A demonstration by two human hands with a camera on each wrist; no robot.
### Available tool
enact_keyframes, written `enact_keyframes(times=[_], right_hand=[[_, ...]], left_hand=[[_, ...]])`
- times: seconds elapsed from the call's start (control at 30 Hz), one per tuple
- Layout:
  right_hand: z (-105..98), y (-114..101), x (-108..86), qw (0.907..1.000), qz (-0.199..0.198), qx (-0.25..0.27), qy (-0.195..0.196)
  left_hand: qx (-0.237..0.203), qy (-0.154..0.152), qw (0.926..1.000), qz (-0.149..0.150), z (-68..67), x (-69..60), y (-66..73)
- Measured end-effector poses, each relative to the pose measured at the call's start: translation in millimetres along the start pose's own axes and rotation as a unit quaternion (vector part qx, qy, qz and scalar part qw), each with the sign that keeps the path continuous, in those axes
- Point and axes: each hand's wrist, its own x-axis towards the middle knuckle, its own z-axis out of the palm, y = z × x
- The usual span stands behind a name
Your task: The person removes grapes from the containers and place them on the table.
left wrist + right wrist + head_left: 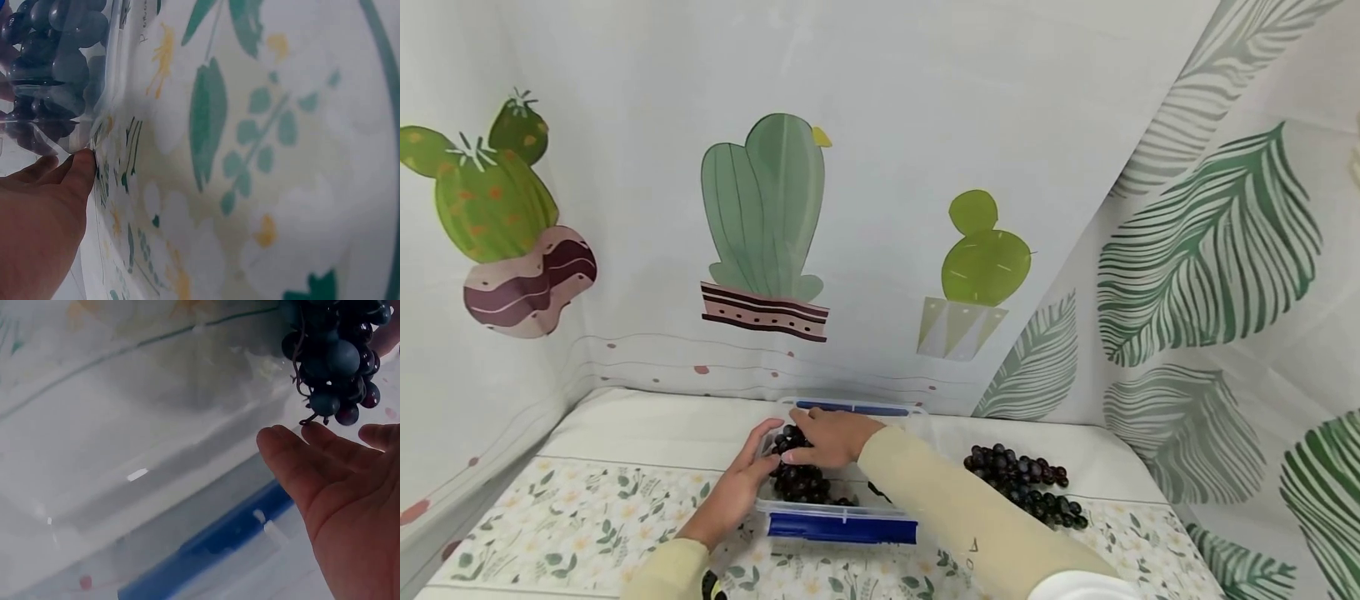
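A clear plastic container with blue side latches stands on the table, a bunch of dark grapes in its left part. From above, my right hand reaches into the container beside the grapes; its fingers look fairly straight. In the right wrist view those fingers lie close to the hanging tip of the bunch, with the palm free. My left hand rests against the container's left side, its extended fingers touching the outer wall low down in the left wrist view. The left thumb is hidden in that view.
More dark grapes lie on the table to the right of the container, partly behind the right forearm. A floral cloth covers the table. Behind it hangs a white curtain printed with cacti and leaves.
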Motion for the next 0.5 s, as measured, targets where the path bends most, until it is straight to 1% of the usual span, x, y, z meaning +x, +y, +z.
enact_keyframes(times=[0.23, 0.4, 0.5], right_hand=[[7.5, -9.3, 13.4, 0.9993, 0.014, 0.035, -0.006], [11.0, -14.4, 20.3, 0.9989, 0.023, 0.036, 0.017], [13.7, -13.6, 25.3, 0.9983, 0.024, 0.04, 0.036]], left_hand=[[-0.002, -0.002, 1.0, -0.004, 0.4, -1.6, 0.5], [-0.003, 0.003, 0.9999, 0.011, 0.7, -1.1, 0.6], [-0.001, 0.006, 0.9999, 0.011, 0.5, 0.1, 1.6]])
